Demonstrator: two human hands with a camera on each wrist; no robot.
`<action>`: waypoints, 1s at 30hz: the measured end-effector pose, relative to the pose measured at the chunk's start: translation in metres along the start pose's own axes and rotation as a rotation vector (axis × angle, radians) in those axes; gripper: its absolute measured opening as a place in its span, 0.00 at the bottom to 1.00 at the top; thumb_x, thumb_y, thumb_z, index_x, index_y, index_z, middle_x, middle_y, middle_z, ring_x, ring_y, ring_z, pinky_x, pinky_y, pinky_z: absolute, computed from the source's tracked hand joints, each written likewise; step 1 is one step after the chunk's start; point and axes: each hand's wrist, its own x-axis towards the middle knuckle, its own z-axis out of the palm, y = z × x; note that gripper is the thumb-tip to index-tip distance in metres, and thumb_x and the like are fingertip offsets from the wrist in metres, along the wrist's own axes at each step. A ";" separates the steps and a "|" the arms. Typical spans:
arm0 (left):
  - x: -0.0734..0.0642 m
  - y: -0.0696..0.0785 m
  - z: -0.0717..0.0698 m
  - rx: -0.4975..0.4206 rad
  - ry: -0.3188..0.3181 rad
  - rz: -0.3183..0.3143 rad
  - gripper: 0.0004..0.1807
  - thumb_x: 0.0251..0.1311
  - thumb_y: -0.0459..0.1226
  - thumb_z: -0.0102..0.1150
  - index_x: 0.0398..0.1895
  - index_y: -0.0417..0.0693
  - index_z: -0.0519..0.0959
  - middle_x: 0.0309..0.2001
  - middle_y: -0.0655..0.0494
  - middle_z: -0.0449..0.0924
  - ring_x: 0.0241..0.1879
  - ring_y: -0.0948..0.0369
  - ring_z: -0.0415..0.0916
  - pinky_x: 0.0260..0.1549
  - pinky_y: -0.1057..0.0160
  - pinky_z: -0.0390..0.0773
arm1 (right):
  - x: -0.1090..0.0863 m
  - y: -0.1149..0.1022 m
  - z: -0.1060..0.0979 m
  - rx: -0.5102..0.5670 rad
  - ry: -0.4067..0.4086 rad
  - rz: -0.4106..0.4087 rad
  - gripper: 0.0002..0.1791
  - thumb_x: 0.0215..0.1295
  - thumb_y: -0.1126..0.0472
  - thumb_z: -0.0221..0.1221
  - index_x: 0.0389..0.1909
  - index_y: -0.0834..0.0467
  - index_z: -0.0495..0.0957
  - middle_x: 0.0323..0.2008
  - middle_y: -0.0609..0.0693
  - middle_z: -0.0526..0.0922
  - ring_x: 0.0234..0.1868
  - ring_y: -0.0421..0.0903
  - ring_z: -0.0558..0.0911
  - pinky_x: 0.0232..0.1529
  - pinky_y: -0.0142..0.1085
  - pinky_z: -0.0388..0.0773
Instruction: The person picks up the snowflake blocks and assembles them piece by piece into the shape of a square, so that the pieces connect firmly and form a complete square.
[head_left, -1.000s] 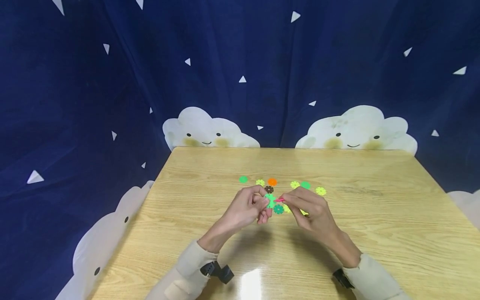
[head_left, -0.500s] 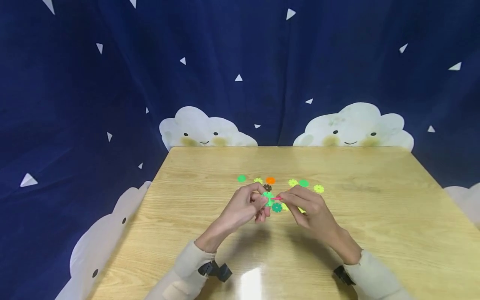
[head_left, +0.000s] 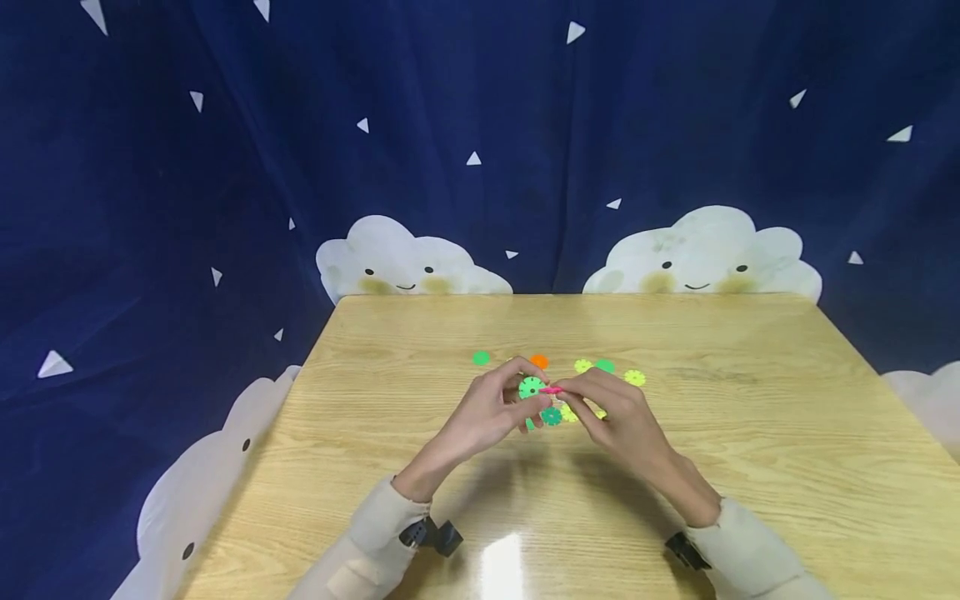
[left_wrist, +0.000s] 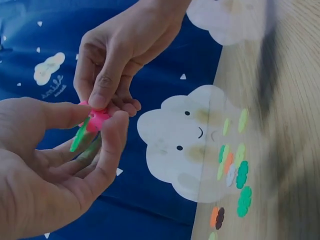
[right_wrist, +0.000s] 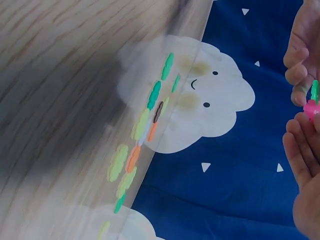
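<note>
My left hand (head_left: 487, 412) grips a bright green notched disc (head_left: 531, 388) at its edge, raised over the table. A pink notched disc (head_left: 551, 390), seen nearly edge-on, is pinched between the thumb and finger of my right hand (head_left: 618, 408). The two discs meet at their rims, at an angle to each other. In the left wrist view the green disc (left_wrist: 80, 135) touches the pink disc (left_wrist: 97, 120), and left fingertips lie close around both. Whether the notches are interlocked I cannot tell. The right wrist view catches the pink disc (right_wrist: 312, 108) at its edge.
Loose notched discs lie on the wooden table (head_left: 375, 400) beyond and beneath the hands: an orange disc (head_left: 538, 361), a yellow disc (head_left: 634, 377), a dark green disc (head_left: 551, 415) and several others. A blue curtain (head_left: 420, 100) with white clouds hangs behind the table.
My left hand has turned the green disc so its face shows more, and its fingers have shifted. The pink disc now meets its rim. The brown disc is now hidden in the head view.
</note>
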 end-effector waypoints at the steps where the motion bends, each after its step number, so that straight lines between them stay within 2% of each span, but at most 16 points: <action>1: 0.000 -0.001 0.000 0.010 0.006 0.004 0.11 0.69 0.41 0.67 0.51 0.54 0.80 0.27 0.53 0.87 0.23 0.56 0.83 0.25 0.59 0.80 | 0.000 0.000 0.001 0.003 -0.011 0.015 0.11 0.63 0.71 0.70 0.44 0.58 0.89 0.35 0.48 0.89 0.34 0.40 0.84 0.37 0.28 0.79; 5: -0.001 -0.004 -0.002 0.009 0.019 0.018 0.09 0.69 0.41 0.68 0.49 0.56 0.81 0.30 0.55 0.88 0.25 0.58 0.84 0.26 0.60 0.82 | 0.002 -0.003 0.004 0.005 -0.043 0.053 0.16 0.55 0.75 0.72 0.44 0.57 0.89 0.37 0.45 0.90 0.36 0.40 0.85 0.41 0.24 0.79; 12: -0.006 -0.008 -0.005 -0.001 0.031 0.021 0.08 0.69 0.39 0.68 0.48 0.54 0.82 0.35 0.58 0.90 0.27 0.59 0.86 0.30 0.56 0.86 | 0.001 -0.004 0.002 0.030 -0.074 0.100 0.17 0.57 0.74 0.72 0.46 0.57 0.89 0.38 0.45 0.90 0.36 0.40 0.85 0.39 0.27 0.80; 17: -0.012 -0.011 -0.011 0.013 0.039 -0.018 0.09 0.69 0.41 0.67 0.49 0.54 0.81 0.36 0.58 0.90 0.28 0.59 0.86 0.30 0.58 0.85 | -0.007 0.006 -0.009 -0.024 -0.041 0.222 0.16 0.61 0.75 0.69 0.49 0.59 0.88 0.39 0.47 0.90 0.36 0.39 0.85 0.35 0.25 0.79; 21: -0.014 -0.015 -0.015 -0.001 0.039 -0.017 0.10 0.70 0.40 0.66 0.51 0.52 0.81 0.37 0.55 0.90 0.28 0.58 0.87 0.32 0.53 0.86 | -0.017 0.017 -0.019 -0.089 -0.036 0.345 0.17 0.65 0.74 0.67 0.52 0.57 0.86 0.39 0.46 0.89 0.35 0.37 0.84 0.29 0.25 0.76; 25: -0.015 -0.018 -0.019 -0.029 0.048 -0.006 0.10 0.70 0.37 0.66 0.51 0.50 0.81 0.38 0.51 0.90 0.29 0.56 0.87 0.34 0.51 0.87 | -0.023 0.026 -0.026 -0.114 -0.113 0.441 0.21 0.66 0.73 0.66 0.59 0.59 0.82 0.44 0.49 0.87 0.37 0.40 0.84 0.31 0.31 0.81; 27: -0.016 -0.020 -0.020 -0.043 0.051 -0.008 0.09 0.71 0.36 0.65 0.51 0.49 0.81 0.38 0.50 0.90 0.29 0.55 0.87 0.34 0.49 0.87 | -0.026 0.031 -0.029 -0.116 -0.178 0.494 0.24 0.66 0.73 0.66 0.62 0.60 0.79 0.47 0.52 0.86 0.37 0.43 0.84 0.35 0.34 0.83; 30: -0.016 -0.021 -0.021 -0.052 0.051 -0.017 0.08 0.72 0.36 0.64 0.50 0.49 0.81 0.38 0.50 0.90 0.29 0.56 0.86 0.34 0.50 0.87 | -0.028 0.038 -0.033 -0.118 -0.296 0.586 0.26 0.65 0.73 0.65 0.65 0.63 0.76 0.50 0.59 0.83 0.37 0.46 0.83 0.32 0.34 0.81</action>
